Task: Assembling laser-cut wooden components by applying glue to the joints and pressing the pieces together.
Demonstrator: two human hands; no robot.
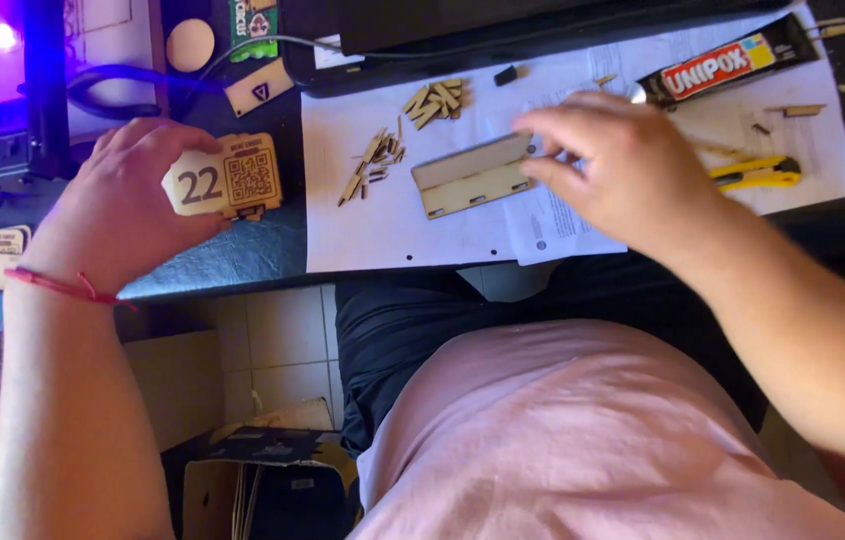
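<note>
The right hand (611,165), fingers curled and pinching, grips the right end of the flat wooden panel (471,178) at upper centre — its long axis running leftward toward the left hand (128,200), which clasps a small engraved wooden plaque (225,182).

Wood panel (471,178) on paper (383,225) mid-desk, small wood bits (375,160) just left, glue tube (728,62) & knife (755,174) to right, engraved wood block (225,178) far left in left hand (123,200).
</note>
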